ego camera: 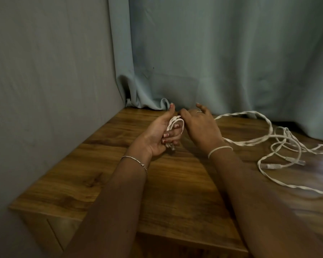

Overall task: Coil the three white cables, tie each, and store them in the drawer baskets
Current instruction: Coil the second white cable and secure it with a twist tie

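Left hand (158,133) has its fingers curled tight round a small cable coil (175,123). Right hand (199,125) pinches the strand beside it, other fingers loose. More cables (280,146) sprawl over the wooden table (119,183).

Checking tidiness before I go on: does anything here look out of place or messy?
Yes. The loose white cables sprawl tangled across the right side of the brown wooden tabletop, connectors exposed. The left hand grips a small started coil.

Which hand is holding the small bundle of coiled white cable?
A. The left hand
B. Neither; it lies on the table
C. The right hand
A: the coiled white cable sits in the left hand, whose fingers curl around it above the table.
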Demonstrator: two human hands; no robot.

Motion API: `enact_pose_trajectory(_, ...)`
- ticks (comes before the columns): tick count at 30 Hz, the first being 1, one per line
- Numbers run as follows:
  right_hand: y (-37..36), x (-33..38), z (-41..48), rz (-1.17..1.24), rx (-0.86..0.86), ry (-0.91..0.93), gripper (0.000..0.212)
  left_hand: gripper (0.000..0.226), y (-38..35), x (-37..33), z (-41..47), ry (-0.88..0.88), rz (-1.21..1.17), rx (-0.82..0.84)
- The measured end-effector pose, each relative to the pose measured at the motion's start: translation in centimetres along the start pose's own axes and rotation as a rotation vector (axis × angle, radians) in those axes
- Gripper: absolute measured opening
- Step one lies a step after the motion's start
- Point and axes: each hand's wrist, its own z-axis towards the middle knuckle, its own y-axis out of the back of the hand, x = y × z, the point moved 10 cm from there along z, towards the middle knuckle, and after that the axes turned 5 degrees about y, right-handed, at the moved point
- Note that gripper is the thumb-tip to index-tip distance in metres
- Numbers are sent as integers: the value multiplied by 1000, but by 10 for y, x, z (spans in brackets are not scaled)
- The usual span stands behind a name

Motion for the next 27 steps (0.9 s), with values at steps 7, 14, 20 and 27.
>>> enact_pose_trajectory(7, -32, -7, -13, 19, 189, -90, 38, 58, 7, -26, -5, -226, -376, -4)
enact_pose_trajectory(14, -32, 9, -9, 59, 199, -47, 31, 44, 33, -31, -11, -358, -449, -226)
enact_pose_trajectory(20, -38, 8, -12, 213, 288, -60, 42, 45, 52, -36, -20, -444, -576, -327)
enact_pose_trajectory(27, -31, -19, -21, 330, 230, -198, 38, 45, 61, -35, -26, -476, -623, -405)
